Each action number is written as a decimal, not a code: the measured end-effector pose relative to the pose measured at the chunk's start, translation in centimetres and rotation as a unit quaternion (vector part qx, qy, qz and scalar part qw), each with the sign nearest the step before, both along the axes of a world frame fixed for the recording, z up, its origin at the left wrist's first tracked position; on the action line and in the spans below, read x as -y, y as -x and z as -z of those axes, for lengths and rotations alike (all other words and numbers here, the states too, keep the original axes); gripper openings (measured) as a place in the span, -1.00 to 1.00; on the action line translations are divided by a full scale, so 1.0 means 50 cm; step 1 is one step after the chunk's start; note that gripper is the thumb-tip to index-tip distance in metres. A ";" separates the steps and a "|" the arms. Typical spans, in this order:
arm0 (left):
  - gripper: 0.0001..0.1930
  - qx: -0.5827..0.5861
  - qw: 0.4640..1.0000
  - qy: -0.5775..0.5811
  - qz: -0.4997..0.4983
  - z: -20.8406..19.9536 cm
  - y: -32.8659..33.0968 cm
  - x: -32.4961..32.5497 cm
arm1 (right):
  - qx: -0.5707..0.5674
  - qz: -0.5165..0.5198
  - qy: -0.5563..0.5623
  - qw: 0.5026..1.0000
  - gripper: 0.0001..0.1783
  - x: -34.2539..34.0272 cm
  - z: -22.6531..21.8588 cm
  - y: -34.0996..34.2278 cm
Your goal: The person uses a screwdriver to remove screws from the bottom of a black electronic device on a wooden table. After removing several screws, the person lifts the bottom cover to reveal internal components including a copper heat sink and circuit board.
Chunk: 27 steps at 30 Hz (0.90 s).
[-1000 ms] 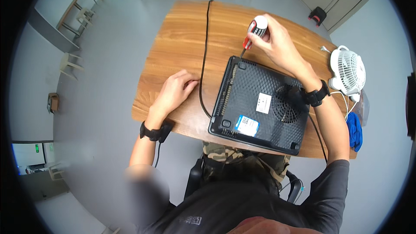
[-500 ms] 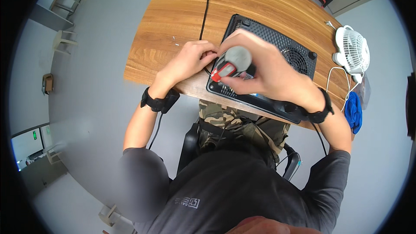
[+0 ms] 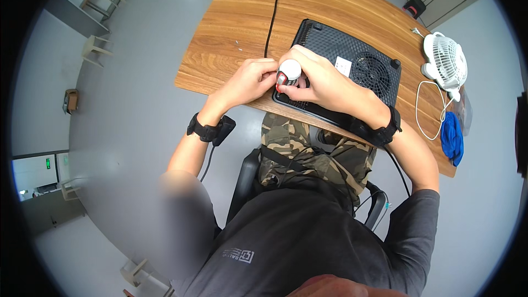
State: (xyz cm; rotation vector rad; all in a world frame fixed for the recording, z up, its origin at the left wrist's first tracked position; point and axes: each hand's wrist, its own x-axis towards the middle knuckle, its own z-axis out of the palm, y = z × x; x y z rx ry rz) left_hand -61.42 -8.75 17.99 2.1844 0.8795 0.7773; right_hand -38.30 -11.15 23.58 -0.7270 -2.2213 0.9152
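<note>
A black flat appliance [image 3: 335, 45] with a textured underside and a round fan grille lies upside down on the table; it looks like an induction cooker. My right hand [image 3: 333, 85] is wrapped round an electric screwdriver [image 3: 290, 70] with a round pale end and red and black trim. The tool stands roughly upright over the appliance's near left corner, and its tip is hidden. Beside it, my left hand [image 3: 248, 82] is closed at the appliance's left edge, fingertips pinched near the tool's lower end. What those fingers hold, if anything, cannot be made out.
The wooden table [image 3: 231, 16] carries a black cord [image 3: 273, 16] running back from the left hand. To the right stand a white fan [image 3: 446, 61] with a white cable [image 3: 418, 104] and a blue cloth [image 3: 452, 138]. Small white bits [image 3: 238, 45] lie at left.
The screwdriver has gone from tilted to more upright, and my right hand has shifted slightly left relative to the appliance. My left hand stays at the appliance's left edge. The whole view has shifted.
</note>
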 end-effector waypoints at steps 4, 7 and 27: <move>-0.90 -0.052 0.998 0.014 0.030 -0.049 0.014 0.010 | 0.005 0.016 0.021 1.000 -0.67 0.002 -0.007 0.003; -0.85 -0.095 0.993 0.069 0.031 -0.089 0.020 0.024 | -0.001 0.003 0.035 0.999 -0.66 -0.003 -0.003 0.007; -0.71 -0.070 0.997 0.015 0.015 -0.049 0.023 0.004 | 0.254 0.109 -0.178 0.944 -0.64 -0.004 -0.066 0.062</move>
